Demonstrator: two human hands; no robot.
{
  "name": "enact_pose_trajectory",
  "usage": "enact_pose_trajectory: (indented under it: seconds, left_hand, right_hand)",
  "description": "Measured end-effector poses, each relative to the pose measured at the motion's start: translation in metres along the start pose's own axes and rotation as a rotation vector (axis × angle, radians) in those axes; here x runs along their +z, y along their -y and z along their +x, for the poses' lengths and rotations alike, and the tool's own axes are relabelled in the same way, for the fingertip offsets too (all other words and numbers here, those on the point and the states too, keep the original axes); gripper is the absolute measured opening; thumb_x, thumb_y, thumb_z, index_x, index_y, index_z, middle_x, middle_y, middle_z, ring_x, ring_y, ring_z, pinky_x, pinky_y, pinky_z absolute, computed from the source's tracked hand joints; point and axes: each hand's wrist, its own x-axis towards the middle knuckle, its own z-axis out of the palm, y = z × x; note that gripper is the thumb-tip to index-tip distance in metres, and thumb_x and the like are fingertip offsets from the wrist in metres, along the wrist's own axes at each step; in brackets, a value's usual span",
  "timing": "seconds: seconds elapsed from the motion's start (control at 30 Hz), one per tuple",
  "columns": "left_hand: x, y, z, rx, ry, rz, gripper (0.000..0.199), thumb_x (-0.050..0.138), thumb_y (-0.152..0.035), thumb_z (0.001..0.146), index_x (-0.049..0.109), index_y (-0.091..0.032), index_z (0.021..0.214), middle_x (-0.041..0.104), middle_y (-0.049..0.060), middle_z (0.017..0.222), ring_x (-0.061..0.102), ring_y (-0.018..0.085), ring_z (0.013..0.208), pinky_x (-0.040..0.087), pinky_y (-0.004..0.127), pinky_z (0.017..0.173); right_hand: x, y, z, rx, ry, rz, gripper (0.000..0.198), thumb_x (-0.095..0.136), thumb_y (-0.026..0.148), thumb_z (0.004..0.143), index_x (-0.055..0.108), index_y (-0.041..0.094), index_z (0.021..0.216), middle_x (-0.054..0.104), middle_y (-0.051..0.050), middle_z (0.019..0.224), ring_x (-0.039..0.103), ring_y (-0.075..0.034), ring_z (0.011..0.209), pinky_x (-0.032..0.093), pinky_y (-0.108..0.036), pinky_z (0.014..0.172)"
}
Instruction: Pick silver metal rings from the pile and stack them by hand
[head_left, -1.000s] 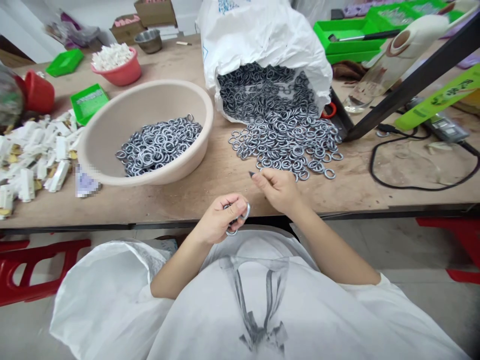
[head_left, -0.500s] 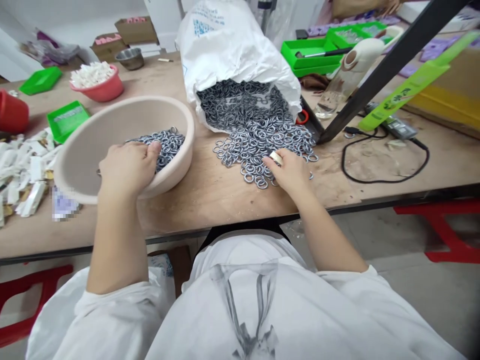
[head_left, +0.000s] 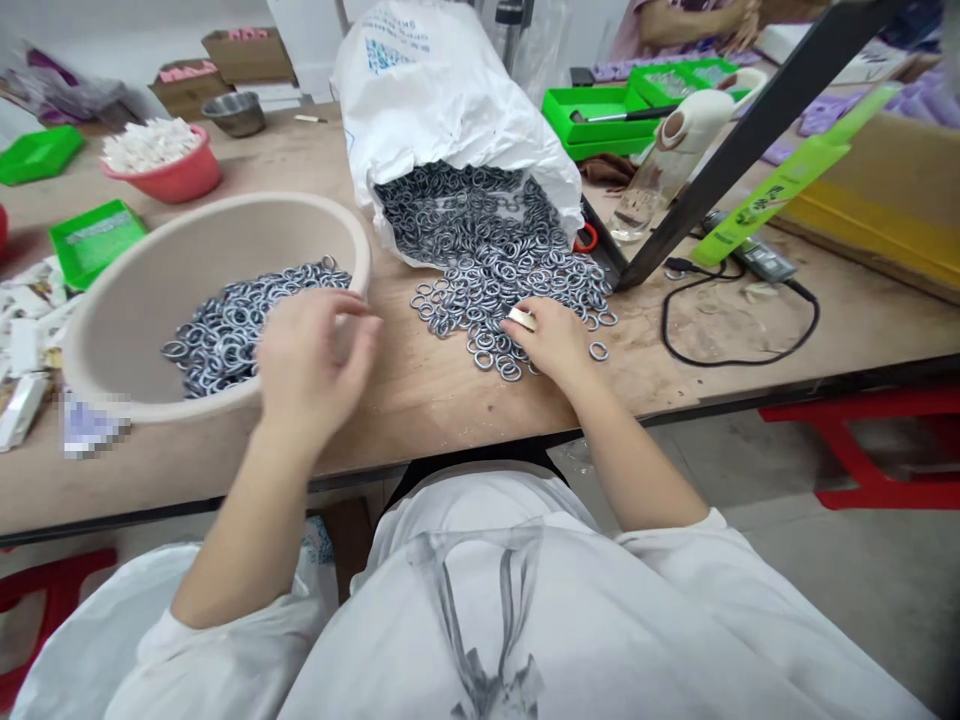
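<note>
Two heaps of small shiny grey rings on my feed: one inside wide beige plastic basin, other spilling from white plastic sack onto brown wooden table. Left hand blurred at basin's near right rim, thumb apart from fingers, nothing seen in it. Right hand at spill's near edge, fingers curled, small cream piece showing there; whether gripped, I cannot tell.
</note>
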Motion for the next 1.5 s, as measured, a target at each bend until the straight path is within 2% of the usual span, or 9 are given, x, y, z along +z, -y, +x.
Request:
enact_pose_trajectory:
  seconds: [0.13,0.33,0.43,0.6,0.7,0.8,0.97,1.27,1.5]
  left_hand:
    - [0.034,-0.041,-0.022,0.062,0.145,-0.235,0.015,0.057,-0.033,0.092,0.066,-0.020,0.092,0.074,0.006,0.103,0.066,0.022,0.100,0.049,0.038,0.091]
    - [0.061,-0.049,-0.039,-0.193,0.267,-0.571,0.021,0.056,-0.036,0.093,0.069,-0.019,0.089,0.075,0.006,0.095,0.067,0.018,0.085,0.051,0.031,0.079]
    - [0.069,-0.045,-0.042,-0.378,0.296,-0.679,0.027,0.056,-0.039,0.092,0.072,-0.018,0.097,0.075,0.007,0.095,0.066,0.017,0.075,0.050,0.029,0.068]
    - [0.083,-0.048,-0.048,-0.517,0.248,-1.032,0.039,0.062,-0.045,0.089,0.070,-0.018,0.116,0.075,0.008,0.101,0.068,0.017,0.087,0.053,0.028,0.076]
    - [0.084,-0.053,-0.050,-0.693,0.237,-1.286,0.041,0.073,-0.052,0.078,0.072,-0.017,0.097,0.071,0.004,0.077,0.063,0.013,0.065,0.050,0.022,0.058]
    - [0.079,-0.056,-0.051,-0.822,0.160,-1.434,0.039,0.083,-0.049,0.068,0.065,-0.016,0.078,0.064,-0.001,0.066,0.055,0.008,0.052,0.046,0.019,0.050]
    - [0.073,-0.052,-0.054,-0.804,0.076,-1.438,0.034,0.085,-0.041,0.069,0.067,-0.017,0.083,0.067,0.000,0.072,0.057,0.007,0.054,0.048,0.019,0.053]
    - [0.062,-0.058,-0.059,-0.584,0.114,-1.286,0.027,0.081,-0.037,0.076,0.071,-0.017,0.091,0.070,0.004,0.080,0.062,0.011,0.069,0.052,0.023,0.069]
    - [0.066,-0.054,-0.060,-0.671,0.020,-1.390,0.028,0.084,-0.036,0.071,0.070,-0.017,0.086,0.071,0.004,0.078,0.064,0.012,0.066,0.054,0.024,0.063]
  right_hand:
    - [0.002,0.020,0.005,-0.004,0.140,-0.115,0.035,0.060,0.050,0.090,0.075,0.021,0.102,0.073,-0.012,0.106,0.065,-0.027,0.092,0.041,-0.033,0.072]
    - [0.003,0.019,0.011,-0.005,0.129,-0.026,0.026,0.059,0.041,0.090,0.075,0.020,0.088,0.073,-0.009,0.088,0.062,-0.022,0.079,0.034,-0.029,0.066]
    - [0.004,0.016,0.003,-0.016,0.111,0.232,0.025,0.062,0.040,0.087,0.072,0.018,0.079,0.065,-0.003,0.071,0.053,-0.016,0.068,0.030,-0.027,0.062]
    - [0.004,0.036,-0.024,-0.159,0.387,0.928,0.039,0.068,0.053,0.079,0.066,0.015,0.072,0.053,0.003,0.063,0.043,-0.011,0.061,0.032,-0.025,0.060]
    - [0.002,0.050,-0.037,-0.187,0.476,1.120,0.047,0.073,0.062,0.071,0.064,0.015,0.070,0.056,0.002,0.065,0.045,-0.011,0.063,0.035,-0.026,0.062]
    - [0.000,0.057,-0.043,-0.181,0.410,1.178,0.050,0.075,0.065,0.069,0.062,0.017,0.068,0.054,0.003,0.064,0.044,-0.011,0.063,0.036,-0.026,0.062]
    - [-0.002,0.055,-0.046,-0.151,0.251,1.120,0.052,0.068,0.069,0.076,0.062,0.018,0.067,0.048,0.004,0.061,0.039,-0.010,0.058,0.033,-0.026,0.058]
    - [-0.003,0.057,-0.049,-0.210,0.475,1.124,0.060,0.059,0.074,0.080,0.057,0.017,0.061,0.048,0.003,0.057,0.039,-0.008,0.052,0.030,-0.023,0.049]
    - [-0.003,0.060,-0.054,-0.175,0.671,1.348,0.045,0.073,0.061,0.076,0.067,0.017,0.079,0.051,0.006,0.059,0.030,-0.004,0.045,0.021,-0.022,0.043]
